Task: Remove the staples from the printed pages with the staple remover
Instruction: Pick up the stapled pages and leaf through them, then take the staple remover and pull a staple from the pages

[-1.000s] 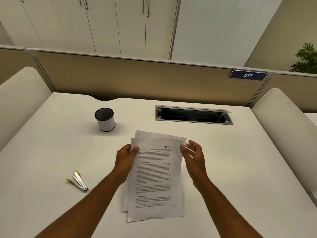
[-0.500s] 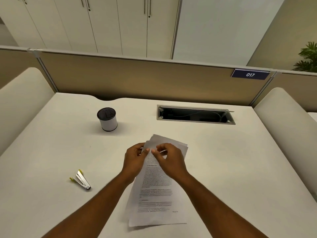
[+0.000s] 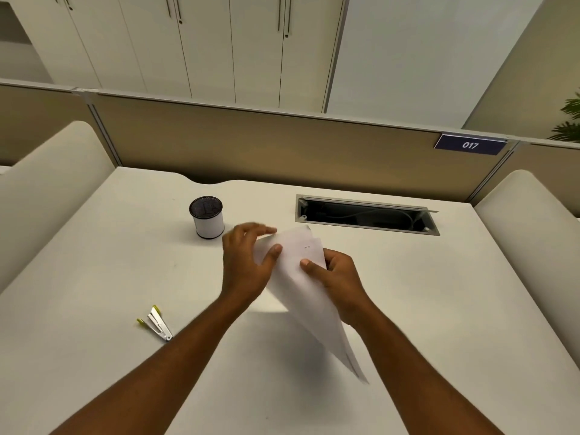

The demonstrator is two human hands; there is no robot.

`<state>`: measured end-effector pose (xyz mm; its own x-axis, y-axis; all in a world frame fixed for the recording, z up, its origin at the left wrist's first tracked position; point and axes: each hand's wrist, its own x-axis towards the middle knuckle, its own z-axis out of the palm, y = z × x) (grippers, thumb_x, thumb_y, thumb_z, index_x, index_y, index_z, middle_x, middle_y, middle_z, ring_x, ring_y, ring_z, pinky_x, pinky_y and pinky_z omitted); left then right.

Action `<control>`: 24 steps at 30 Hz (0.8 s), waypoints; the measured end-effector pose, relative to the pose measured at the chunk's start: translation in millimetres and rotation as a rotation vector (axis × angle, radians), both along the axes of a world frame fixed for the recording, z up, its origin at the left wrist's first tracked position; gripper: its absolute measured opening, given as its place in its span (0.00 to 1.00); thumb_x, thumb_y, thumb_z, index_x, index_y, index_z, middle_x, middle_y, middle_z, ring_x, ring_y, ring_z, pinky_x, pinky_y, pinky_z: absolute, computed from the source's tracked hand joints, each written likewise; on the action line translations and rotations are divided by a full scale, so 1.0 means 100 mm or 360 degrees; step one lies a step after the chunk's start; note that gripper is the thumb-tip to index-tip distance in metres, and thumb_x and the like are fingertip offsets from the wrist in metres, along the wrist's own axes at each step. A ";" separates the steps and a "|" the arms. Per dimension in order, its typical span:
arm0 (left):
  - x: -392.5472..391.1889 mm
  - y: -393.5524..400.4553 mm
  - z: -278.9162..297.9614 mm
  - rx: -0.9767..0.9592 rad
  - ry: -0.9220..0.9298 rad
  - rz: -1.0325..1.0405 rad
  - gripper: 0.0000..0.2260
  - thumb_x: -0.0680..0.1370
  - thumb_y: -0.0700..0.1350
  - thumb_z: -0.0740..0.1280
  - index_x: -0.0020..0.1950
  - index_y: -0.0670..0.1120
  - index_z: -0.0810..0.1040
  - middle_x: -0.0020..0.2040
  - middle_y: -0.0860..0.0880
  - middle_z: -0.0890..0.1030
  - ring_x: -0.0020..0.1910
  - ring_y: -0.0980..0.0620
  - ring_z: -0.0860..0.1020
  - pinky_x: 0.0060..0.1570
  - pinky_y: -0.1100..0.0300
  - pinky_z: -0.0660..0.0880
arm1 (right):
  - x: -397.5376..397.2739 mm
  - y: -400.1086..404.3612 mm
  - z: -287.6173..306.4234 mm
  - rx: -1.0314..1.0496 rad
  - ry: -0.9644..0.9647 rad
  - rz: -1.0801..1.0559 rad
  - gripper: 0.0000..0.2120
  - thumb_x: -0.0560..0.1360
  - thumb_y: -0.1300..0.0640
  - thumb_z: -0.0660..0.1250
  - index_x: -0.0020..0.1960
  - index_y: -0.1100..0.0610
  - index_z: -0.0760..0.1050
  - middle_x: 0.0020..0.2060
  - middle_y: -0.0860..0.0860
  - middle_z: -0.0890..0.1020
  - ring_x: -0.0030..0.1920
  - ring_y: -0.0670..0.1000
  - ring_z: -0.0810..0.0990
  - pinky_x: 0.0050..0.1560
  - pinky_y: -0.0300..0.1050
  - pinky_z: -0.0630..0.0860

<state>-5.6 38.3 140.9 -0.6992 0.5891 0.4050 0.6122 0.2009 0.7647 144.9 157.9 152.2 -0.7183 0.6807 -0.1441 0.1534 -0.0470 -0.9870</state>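
The printed pages (image 3: 298,277) are held lifted, blank back showing, pinched by the left hand (image 3: 248,265) and right hand (image 3: 339,274); a staple (image 3: 307,247) is exposed — next, the staple remover (image 3: 157,323), untouched, must be fetched.

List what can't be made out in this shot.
- Text on the pages: head view shows their blank back.
- Staple: too small to tell.
- Left hand fingers: motion-blurred.
- Cup contents: dark.
- Plant: cut by the right edge.
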 end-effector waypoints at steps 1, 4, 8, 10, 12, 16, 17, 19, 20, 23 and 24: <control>-0.05 0.00 0.10 -0.0038 0.0084 -0.0059 0.14 0.77 0.49 0.73 0.62 0.51 0.81 0.62 0.55 0.78 0.67 0.52 0.70 0.67 0.58 0.67 | 0.04 0.02 0.06 -0.0131 0.0057 0.0085 0.07 0.77 0.57 0.74 0.55 0.56 0.84 0.48 0.54 0.89 0.46 0.55 0.88 0.46 0.48 0.85; -0.18 -0.03 0.41 -0.0266 -0.0036 -0.0334 0.16 0.75 0.61 0.70 0.57 0.54 0.81 0.56 0.56 0.83 0.60 0.55 0.78 0.61 0.56 0.74 | 0.12 0.08 0.20 -0.0333 0.0172 0.0195 0.12 0.75 0.57 0.76 0.56 0.59 0.84 0.50 0.59 0.88 0.45 0.57 0.88 0.44 0.47 0.84; -0.28 -0.05 0.62 -0.0383 -0.0147 -0.0450 0.17 0.70 0.69 0.67 0.38 0.55 0.79 0.36 0.57 0.82 0.37 0.58 0.79 0.38 0.58 0.75 | 0.18 0.16 0.28 -0.0408 0.0173 0.0239 0.16 0.72 0.53 0.78 0.57 0.59 0.84 0.52 0.60 0.88 0.46 0.58 0.88 0.44 0.47 0.83; -0.28 -0.03 0.54 -0.0384 -0.0232 -0.0420 0.17 0.71 0.65 0.70 0.38 0.52 0.80 0.35 0.56 0.82 0.36 0.58 0.78 0.36 0.61 0.73 | 0.19 0.20 0.24 -0.0396 0.0092 0.0218 0.20 0.70 0.50 0.79 0.56 0.61 0.84 0.52 0.59 0.88 0.47 0.58 0.88 0.46 0.48 0.84; -0.27 -0.03 0.32 -0.0445 -0.0285 -0.0343 0.15 0.74 0.60 0.73 0.38 0.49 0.80 0.35 0.53 0.82 0.36 0.56 0.79 0.36 0.59 0.72 | 0.20 0.23 0.12 -0.0324 -0.0018 0.0183 0.22 0.69 0.50 0.80 0.55 0.65 0.82 0.50 0.59 0.87 0.48 0.58 0.86 0.51 0.50 0.83; -0.17 -0.14 -0.27 -0.0567 -0.0559 -0.0140 0.17 0.75 0.58 0.74 0.38 0.45 0.79 0.35 0.51 0.81 0.36 0.52 0.77 0.36 0.57 0.69 | 0.28 0.26 -0.30 -0.0169 -0.0340 0.0234 0.14 0.72 0.58 0.79 0.55 0.61 0.83 0.50 0.63 0.87 0.50 0.60 0.87 0.57 0.56 0.81; -0.13 -0.17 -0.41 -0.0618 -0.0630 -0.0123 0.16 0.75 0.57 0.74 0.39 0.45 0.80 0.36 0.51 0.81 0.38 0.51 0.78 0.37 0.57 0.70 | 0.31 0.26 -0.43 -0.0106 -0.0437 0.0243 0.11 0.73 0.59 0.79 0.54 0.59 0.83 0.49 0.61 0.87 0.49 0.59 0.87 0.55 0.55 0.82; -0.08 -0.23 -0.64 -0.0734 -0.0810 -0.0171 0.12 0.74 0.56 0.75 0.42 0.48 0.81 0.40 0.51 0.84 0.41 0.49 0.81 0.40 0.56 0.74 | 0.34 0.24 -0.66 0.0098 -0.0632 0.0249 0.08 0.73 0.58 0.77 0.52 0.57 0.83 0.48 0.56 0.88 0.47 0.55 0.87 0.51 0.53 0.82; -0.06 -0.25 -0.72 -0.0793 -0.0926 -0.0240 0.11 0.74 0.55 0.75 0.44 0.49 0.82 0.42 0.50 0.85 0.43 0.49 0.83 0.42 0.55 0.76 | 0.35 0.23 -0.76 0.0215 -0.0721 0.0272 0.08 0.74 0.57 0.77 0.52 0.55 0.84 0.48 0.53 0.87 0.47 0.54 0.86 0.51 0.52 0.82; -0.03 -0.29 -0.86 -0.0863 -0.1235 -0.0421 0.09 0.74 0.50 0.76 0.51 0.48 0.83 0.48 0.47 0.87 0.48 0.47 0.85 0.49 0.52 0.80 | 0.33 0.17 -0.98 0.0458 -0.0908 0.0422 0.08 0.74 0.56 0.75 0.53 0.53 0.84 0.49 0.47 0.86 0.50 0.50 0.84 0.54 0.50 0.81; -0.01 -0.30 -0.89 -0.0866 -0.1249 -0.0445 0.09 0.75 0.49 0.76 0.52 0.47 0.83 0.50 0.48 0.87 0.49 0.47 0.85 0.49 0.52 0.80 | 0.33 0.14 -1.03 0.0488 -0.0941 0.0452 0.08 0.74 0.56 0.75 0.53 0.52 0.84 0.49 0.46 0.86 0.51 0.49 0.84 0.55 0.50 0.81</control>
<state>-6.6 8.5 51.7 -0.4610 0.7417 -0.4872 0.0514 0.5704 0.8197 178.3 171.9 48.7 -0.7346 0.5512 -0.3957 0.6307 0.3397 -0.6977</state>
